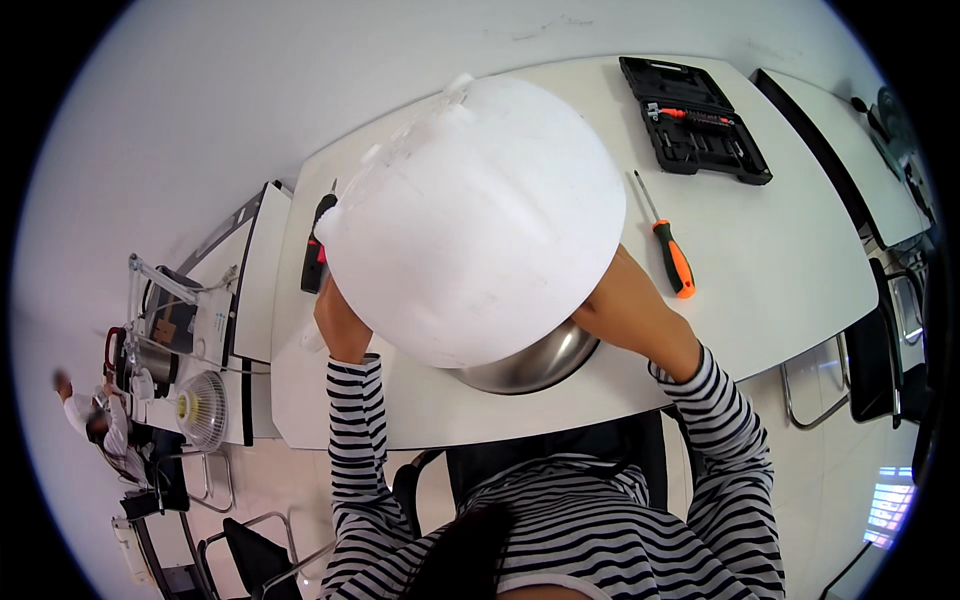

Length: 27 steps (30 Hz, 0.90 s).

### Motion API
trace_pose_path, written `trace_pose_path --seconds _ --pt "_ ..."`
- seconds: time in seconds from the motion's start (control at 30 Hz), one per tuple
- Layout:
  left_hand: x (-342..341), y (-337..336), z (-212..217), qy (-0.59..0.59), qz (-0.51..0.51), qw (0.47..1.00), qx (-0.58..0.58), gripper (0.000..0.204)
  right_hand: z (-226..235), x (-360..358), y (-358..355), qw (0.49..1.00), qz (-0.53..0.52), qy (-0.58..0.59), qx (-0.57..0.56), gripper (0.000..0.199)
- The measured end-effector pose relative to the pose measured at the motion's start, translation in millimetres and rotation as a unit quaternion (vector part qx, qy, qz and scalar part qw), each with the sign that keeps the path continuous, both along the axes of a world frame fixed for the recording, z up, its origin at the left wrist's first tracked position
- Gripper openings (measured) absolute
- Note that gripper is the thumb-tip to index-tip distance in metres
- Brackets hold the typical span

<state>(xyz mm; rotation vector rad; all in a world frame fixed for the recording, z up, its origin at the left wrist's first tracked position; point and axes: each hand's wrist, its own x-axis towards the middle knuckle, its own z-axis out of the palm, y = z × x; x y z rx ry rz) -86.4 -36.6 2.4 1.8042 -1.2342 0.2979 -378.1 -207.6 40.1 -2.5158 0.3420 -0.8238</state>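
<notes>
A large white rounded plastic shell (490, 220), scuffed and with small tabs along its upper left edge, fills the middle of the view. My left hand (341, 322) grips its lower left side, and my right hand (628, 308) holds its lower right side. The fingers of both hands are mostly hidden behind the shell. Partly covered below it, a shiny metal bowl-shaped part (530, 368) shows on the white table (780, 280). I cannot tell whether the shell and the metal part touch.
An orange and dark green screwdriver (672, 252) lies to the right. Beyond it sits an open black tool case (705, 125) with bits. A black and red power screwdriver (316, 250) lies left of the shell. Farther left are a fan (202, 410) and a person (105, 430); black chairs (868, 360) stand right.
</notes>
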Motion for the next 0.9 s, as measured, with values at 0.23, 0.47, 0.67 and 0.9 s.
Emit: trace_pose_path --seconds 0.23,0.47,0.67,0.9 --pt "-9 8 -9 -0.077 0.018 0.997 0.008 0.039 -11 -49 6 0.995 -0.077 0.037 0.041 0.032" --pt "-23 9 -11 -0.219 0.074 0.973 0.005 0.035 -2 -74 -5 0.979 -0.145 -0.041 0.139 0.018" --pt "-27 9 -11 -0.271 0.084 0.959 0.008 0.041 0 -57 -8 0.968 -0.109 -0.065 0.217 0.036" --pt "-26 9 -22 -0.303 0.093 0.948 0.017 0.043 -7 -26 -4 0.978 -0.028 -0.059 0.2 0.054"
